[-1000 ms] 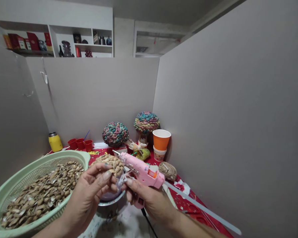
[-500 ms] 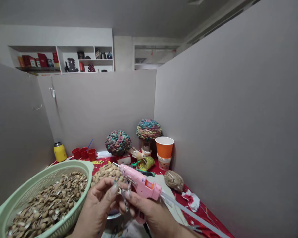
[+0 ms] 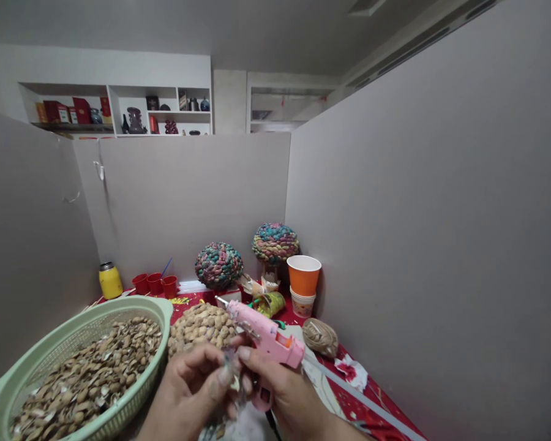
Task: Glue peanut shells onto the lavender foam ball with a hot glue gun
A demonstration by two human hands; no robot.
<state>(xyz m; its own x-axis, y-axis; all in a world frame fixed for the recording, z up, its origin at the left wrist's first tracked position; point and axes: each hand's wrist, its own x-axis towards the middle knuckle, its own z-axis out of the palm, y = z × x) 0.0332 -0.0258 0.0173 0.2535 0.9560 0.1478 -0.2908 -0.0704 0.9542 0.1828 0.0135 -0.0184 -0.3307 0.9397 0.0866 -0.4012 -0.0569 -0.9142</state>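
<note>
My right hand (image 3: 280, 395) grips a pink glue gun (image 3: 264, 335) with its nozzle pointing up and to the left. A long white glue stick (image 3: 362, 401) trails from its back toward the lower right. My left hand (image 3: 190, 392) pinches a small pale shell piece (image 3: 228, 372) against the fingertips of my right hand, just below the gun. Right behind the hands sits a dome covered with tan shells (image 3: 202, 327).
A green colander (image 3: 119, 407) full of shells is at the left. Two multicoloured shell balls (image 3: 218, 264), stacked orange cups (image 3: 303, 278), a twine ball (image 3: 320, 337), red cups (image 3: 156, 283) and a yellow jar (image 3: 110, 280) stand on the red cloth. Grey partitions enclose the table.
The view tilted upward, so the hands now sit lower in frame. The hands stay together with the gun and the small piece; the fingers shifted slightly.
</note>
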